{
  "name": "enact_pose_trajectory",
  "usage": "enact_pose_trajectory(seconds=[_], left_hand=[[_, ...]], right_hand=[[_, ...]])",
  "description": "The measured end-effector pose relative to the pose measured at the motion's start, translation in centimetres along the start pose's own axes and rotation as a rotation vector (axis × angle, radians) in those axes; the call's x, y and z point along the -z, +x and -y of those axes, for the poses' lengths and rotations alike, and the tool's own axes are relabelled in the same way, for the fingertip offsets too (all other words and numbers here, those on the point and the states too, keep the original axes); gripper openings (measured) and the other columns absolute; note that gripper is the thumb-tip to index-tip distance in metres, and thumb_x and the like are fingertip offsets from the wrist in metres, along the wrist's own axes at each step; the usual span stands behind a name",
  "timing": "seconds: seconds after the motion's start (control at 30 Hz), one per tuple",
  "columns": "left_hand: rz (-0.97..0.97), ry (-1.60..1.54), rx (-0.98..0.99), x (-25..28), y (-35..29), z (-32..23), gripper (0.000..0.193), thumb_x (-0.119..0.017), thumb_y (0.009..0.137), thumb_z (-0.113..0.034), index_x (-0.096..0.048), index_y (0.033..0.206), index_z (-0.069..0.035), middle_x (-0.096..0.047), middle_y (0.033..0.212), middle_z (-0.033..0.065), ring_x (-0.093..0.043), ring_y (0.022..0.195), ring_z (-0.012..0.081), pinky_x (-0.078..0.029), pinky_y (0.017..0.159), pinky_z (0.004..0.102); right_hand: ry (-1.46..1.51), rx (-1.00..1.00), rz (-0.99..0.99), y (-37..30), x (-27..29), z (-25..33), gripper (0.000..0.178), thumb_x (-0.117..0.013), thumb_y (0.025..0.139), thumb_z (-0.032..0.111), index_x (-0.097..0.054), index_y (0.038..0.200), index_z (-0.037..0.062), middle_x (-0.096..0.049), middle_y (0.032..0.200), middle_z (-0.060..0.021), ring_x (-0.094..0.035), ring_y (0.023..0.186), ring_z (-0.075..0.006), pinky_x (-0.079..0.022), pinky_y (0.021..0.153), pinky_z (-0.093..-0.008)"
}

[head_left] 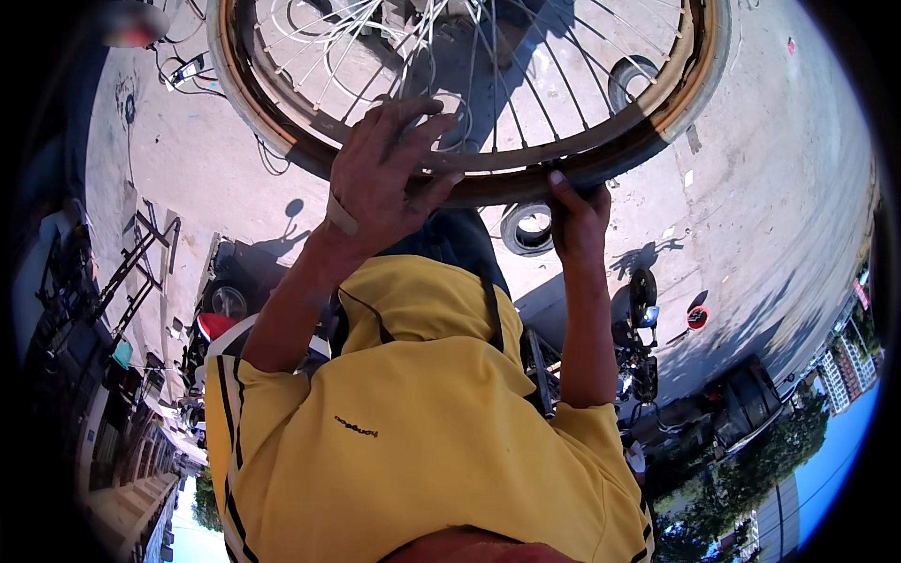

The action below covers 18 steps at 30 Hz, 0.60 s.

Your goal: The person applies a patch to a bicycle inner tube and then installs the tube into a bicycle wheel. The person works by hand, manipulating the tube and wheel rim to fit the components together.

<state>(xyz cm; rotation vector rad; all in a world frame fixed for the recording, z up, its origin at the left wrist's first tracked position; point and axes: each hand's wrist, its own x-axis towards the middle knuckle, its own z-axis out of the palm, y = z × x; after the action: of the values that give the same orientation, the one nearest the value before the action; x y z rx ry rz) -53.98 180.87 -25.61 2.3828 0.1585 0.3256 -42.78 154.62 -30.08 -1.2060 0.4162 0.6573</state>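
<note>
A spoked wheel (521, 158) with a dark tire (601, 171) around its rim fills the top of the view, in front of my body. My left hand (387, 169) lies over the near left part of the rim, fingers spread, with a band on the wrist; whether its palm presses on the tire cannot be seen. Farther right, my right hand (580, 218) grips the near edge of the tire. Its thumb is up on the tire's side, while the other fingers are mostly hidden behind it.
A loose tire (527, 229) lies on the concrete just beyond my right forearm, and a smaller ring-shaped tire (633, 81) shows through the spokes. Motorbike parts (642, 310) and a red bucket (697, 317) stand to the right. At left are a metal frame (141, 249) and cables (183, 75).
</note>
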Motion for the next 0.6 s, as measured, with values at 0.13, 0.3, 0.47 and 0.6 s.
enact_pose_trajectory(seconds=[0.13, 0.3, 0.47, 0.6], left_hand=[[0.172, 0.004, 0.081, -5.1, -0.6, -4.4, 0.062, -0.079, 0.084, -0.021, -0.058, 0.141, -0.011, -0.061, 0.134, 0.0105, -0.06, 0.118, 0.0338, -0.046, 0.103, 0.0482], [0.122, 0.114, 0.001, -7.5, -0.8, -3.9, 0.057, -0.074, 0.087, -0.023, -0.059, 0.141, -0.012, -0.062, 0.136, 0.0058, -0.061, 0.112, 0.0282, -0.044, 0.101, 0.0472], [0.111, 0.066, 0.011, -7.5, -0.9, -3.6, 0.056, -0.073, 0.088, -0.02, -0.059, 0.142, -0.012, -0.063, 0.137, 0.0045, -0.061, 0.112, 0.0275, -0.043, 0.102, 0.0478], [0.113, 0.047, 0.033, -7.2, -0.7, -4.1, 0.059, -0.074, 0.086, -0.019, -0.059, 0.142, -0.012, -0.063, 0.137, 0.0047, -0.062, 0.111, 0.028, -0.044, 0.101, 0.0476]], right_hand=[[-0.005, -0.027, 0.007, -0.5, -0.4, -0.3, 0.039, -0.071, 0.089, -0.01, -0.055, 0.124, -0.0054, -0.067, 0.114, -0.0167, -0.069, 0.107, -0.0273, -0.057, 0.097, -0.0384], [-0.016, -0.016, -0.005, -0.6, -1.2, -0.7, 0.038, -0.069, 0.09, -0.009, -0.055, 0.125, -0.0054, -0.067, 0.115, -0.0155, -0.068, 0.105, -0.0237, -0.057, 0.094, -0.0365], [-0.042, -0.01, 0.01, -0.7, -1.5, -0.7, 0.038, -0.068, 0.092, -0.008, -0.056, 0.127, -0.0061, -0.066, 0.12, -0.0179, -0.067, 0.109, -0.025, -0.056, 0.096, -0.0381], [-0.06, 0.051, 0.04, -0.8, -1.1, -0.5, 0.038, -0.068, 0.092, -0.008, -0.056, 0.128, -0.0076, -0.066, 0.121, -0.0191, -0.067, 0.11, -0.0258, -0.056, 0.097, -0.0395]])
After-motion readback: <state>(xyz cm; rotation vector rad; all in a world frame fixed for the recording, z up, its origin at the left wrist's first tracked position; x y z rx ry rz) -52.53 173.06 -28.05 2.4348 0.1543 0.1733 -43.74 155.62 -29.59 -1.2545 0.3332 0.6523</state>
